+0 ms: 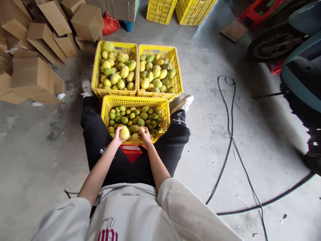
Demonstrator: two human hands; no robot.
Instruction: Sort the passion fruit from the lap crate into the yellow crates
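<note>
Just below the middle of the frame, the left hand [117,136] is curled around a yellowish fruit [124,132], holding it at the near edge of the front crate [106,106]; the right hand [146,135] sits just beside it, fingers bent down onto a fruit in the pile [135,118] of small green ones, though whether it truly grips one I cannot tell; this yellow crate lies between the person's black-trousered legs [95,134]; above it in the frame stand two more yellow crates side by side, the left crate [96,72] and the right crate [177,72], both filled with larger yellow-green fruit; cardboard boxes [32,77] are heaped at upper left; a black cable [229,134] winds across the concrete floor at right.
</note>
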